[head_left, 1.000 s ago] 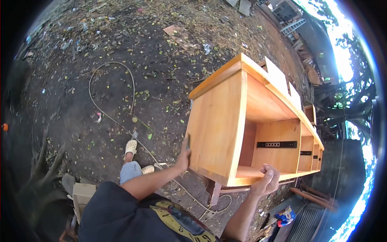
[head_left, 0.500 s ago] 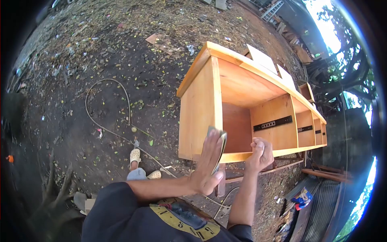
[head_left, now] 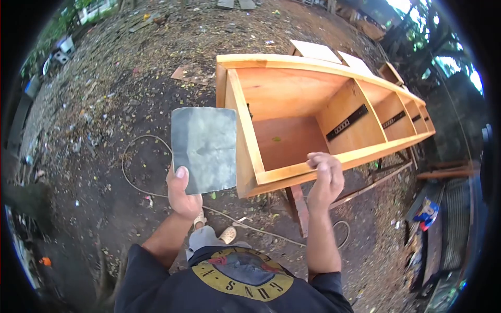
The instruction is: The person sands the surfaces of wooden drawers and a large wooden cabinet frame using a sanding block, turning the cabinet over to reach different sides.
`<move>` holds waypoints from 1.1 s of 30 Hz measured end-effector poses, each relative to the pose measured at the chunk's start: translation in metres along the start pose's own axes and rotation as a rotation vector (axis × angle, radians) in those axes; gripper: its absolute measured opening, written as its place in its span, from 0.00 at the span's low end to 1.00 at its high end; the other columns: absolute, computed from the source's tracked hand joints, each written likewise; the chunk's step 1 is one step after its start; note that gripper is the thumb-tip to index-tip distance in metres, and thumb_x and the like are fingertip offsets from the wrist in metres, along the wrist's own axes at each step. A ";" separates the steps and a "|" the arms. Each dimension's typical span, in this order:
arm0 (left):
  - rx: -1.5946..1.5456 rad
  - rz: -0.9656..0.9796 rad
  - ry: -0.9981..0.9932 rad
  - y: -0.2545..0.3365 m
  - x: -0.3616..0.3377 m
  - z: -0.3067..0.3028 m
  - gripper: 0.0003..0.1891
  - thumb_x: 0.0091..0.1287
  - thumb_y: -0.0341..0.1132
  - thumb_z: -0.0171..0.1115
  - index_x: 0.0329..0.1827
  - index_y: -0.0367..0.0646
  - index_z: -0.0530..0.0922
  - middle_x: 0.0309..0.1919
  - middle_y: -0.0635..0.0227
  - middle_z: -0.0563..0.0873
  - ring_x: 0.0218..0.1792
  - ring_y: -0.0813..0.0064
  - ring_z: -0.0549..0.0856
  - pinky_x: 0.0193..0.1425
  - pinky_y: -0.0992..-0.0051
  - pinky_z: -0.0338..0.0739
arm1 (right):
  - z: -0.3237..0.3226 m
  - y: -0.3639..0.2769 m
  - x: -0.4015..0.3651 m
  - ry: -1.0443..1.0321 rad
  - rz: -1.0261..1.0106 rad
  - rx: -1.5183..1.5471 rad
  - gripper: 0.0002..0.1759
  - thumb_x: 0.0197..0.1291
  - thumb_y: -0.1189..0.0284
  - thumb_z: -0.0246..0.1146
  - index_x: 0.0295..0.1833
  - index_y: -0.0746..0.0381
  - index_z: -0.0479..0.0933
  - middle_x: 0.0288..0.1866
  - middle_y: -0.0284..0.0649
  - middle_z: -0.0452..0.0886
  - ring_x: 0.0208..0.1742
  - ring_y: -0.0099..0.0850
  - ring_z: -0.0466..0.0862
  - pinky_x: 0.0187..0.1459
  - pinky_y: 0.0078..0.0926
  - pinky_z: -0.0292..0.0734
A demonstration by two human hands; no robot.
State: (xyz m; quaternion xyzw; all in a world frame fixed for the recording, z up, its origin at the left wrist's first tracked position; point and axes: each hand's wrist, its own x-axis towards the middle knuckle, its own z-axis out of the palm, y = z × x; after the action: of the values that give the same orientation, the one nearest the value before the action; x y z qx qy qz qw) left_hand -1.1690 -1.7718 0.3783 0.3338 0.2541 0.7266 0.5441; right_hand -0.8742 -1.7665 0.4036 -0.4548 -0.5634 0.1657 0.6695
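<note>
A grey sheet of sandpaper [head_left: 206,148] is in my left hand [head_left: 183,195], which grips its lower left part with the thumb across the near face. The sheet faces me, overlapping the left end of a long wooden cabinet [head_left: 261,180] in this view. My right hand [head_left: 325,180] is at the cabinet's front rail, fingers curled in toward the thumb, fingertips right at the rail's edge. What it may hold is hidden. Inside the cabinet, a black drawer slide [head_left: 347,122] is fixed to the first divider [head_left: 360,133].
The cabinet rests on a wooden support [head_left: 297,208]. Behind it stand white-topped pieces [head_left: 315,52] and an open box [head_left: 390,74]. A hose [head_left: 250,228] winds over the leaf-strewn ground near my feet. Corrugated sheets [head_left: 453,235] and a blue-red packet [head_left: 428,211] lie at right.
My left hand has swung left from the cabinet's front corner, turning the sandpaper's broad face toward me. My right hand stays by the rail, its fist now loosened. The view has shifted.
</note>
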 end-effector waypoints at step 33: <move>1.057 0.640 -1.525 -0.045 0.092 0.074 0.24 0.76 0.38 0.64 0.69 0.31 0.82 0.45 0.52 0.92 0.47 0.53 0.89 0.65 0.53 0.77 | 0.011 0.056 -0.224 0.875 0.558 0.103 0.25 0.80 0.72 0.59 0.76 0.71 0.77 0.64 0.37 0.87 0.63 0.26 0.83 0.68 0.27 0.76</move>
State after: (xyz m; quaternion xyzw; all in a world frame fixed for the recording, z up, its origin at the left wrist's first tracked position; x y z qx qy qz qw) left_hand -1.1015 -1.6708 0.4124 0.9673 0.0244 0.2219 0.1202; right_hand -0.9370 -1.8961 0.2233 -0.5807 -0.0795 0.1598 0.7943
